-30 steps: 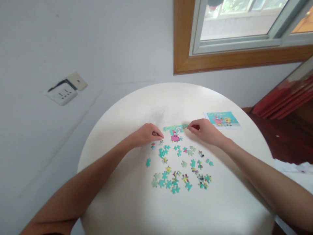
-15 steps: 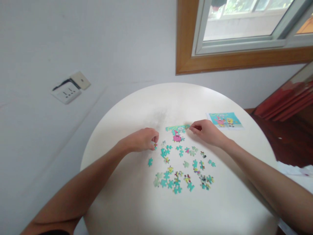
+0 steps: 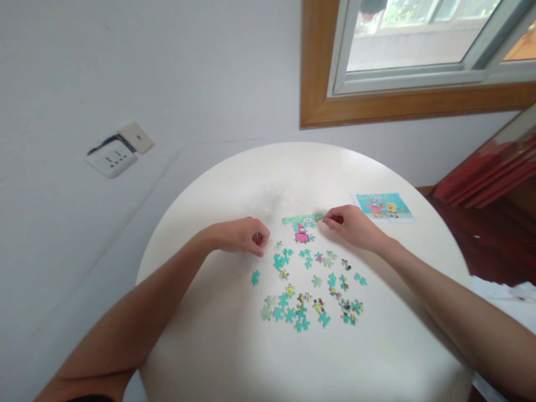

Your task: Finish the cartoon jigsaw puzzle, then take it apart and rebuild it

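My left hand (image 3: pixel 247 234) is closed just above the table, left of the partly joined jigsaw. The puzzle piece seen in its fingers half a second ago is now hidden by them. My right hand (image 3: pixel 349 222) pinches at the right end of the joined top strip (image 3: pixel 301 219), its fingertips on a small puzzle piece (image 3: pixel 319 217). Below that strip a joined pink cartoon figure (image 3: pixel 301 233) hangs on. Nearer to me lie several loose pieces (image 3: pixel 300 312), mostly turquoise, some pale green or yellow. One turquoise piece (image 3: pixel 255 277) lies alone below my left hand.
A printed reference picture (image 3: pixel 383 206) lies on the round white table (image 3: pixel 218 346), behind my right wrist. The wall (image 3: pixel 188 72) with a socket (image 3: pixel 112 158) rises beyond the table. A wood-framed window (image 3: pixel 314 106) and a red curtain (image 3: pixel 481 173) are to the right.
My left hand has turned a little, and the piece between its fingers has gone out of sight. My right hand stays at the strip's end. The whole view has shifted slightly.
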Demonstrator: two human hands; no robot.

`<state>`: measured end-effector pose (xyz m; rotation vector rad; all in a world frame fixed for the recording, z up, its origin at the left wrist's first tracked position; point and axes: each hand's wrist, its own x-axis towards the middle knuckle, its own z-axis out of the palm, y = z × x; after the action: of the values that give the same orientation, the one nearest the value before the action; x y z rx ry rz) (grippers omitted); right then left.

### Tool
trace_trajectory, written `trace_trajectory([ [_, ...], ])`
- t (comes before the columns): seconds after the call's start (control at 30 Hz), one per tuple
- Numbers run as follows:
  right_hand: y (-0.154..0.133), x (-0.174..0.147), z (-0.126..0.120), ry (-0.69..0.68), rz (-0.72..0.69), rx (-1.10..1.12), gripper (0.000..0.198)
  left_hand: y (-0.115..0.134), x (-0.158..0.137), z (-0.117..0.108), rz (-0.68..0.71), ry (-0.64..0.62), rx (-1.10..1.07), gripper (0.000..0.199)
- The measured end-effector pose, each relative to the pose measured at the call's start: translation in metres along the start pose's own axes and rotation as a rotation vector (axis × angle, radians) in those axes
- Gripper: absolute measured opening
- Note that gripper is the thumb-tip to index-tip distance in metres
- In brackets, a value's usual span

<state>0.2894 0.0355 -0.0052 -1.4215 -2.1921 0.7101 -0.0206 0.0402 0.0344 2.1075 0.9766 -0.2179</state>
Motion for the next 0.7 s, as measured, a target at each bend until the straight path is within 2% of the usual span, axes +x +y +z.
trace_trajectory([
  [0.1,0.001,0.0,0.001,0.005,-0.002,0.009,0.023,-0.002,0.0,-0.003,-0.008,0.027,-0.005,0.02],
  [0.27,0.002,0.0,0.002,0.005,-0.003,0.024,0.022,0.0,0.003,0.002,-0.095,0.253,0.019,0.019],
  [0.37,0.002,0.0,0.001,-0.002,-0.002,0.025,0.023,0.001,0.007,0.007,-0.097,0.246,0.033,0.022],
  [0.53,-0.003,-0.001,0.0,-0.002,0.0,0.021,0.023,-0.001,0.01,0.011,-0.036,0.23,0.111,0.009],
  [0.7,-0.003,0.0,-0.001,-0.01,0.0,0.019,0.022,0.0,0.007,0.009,-0.002,0.245,0.083,0.01],
])
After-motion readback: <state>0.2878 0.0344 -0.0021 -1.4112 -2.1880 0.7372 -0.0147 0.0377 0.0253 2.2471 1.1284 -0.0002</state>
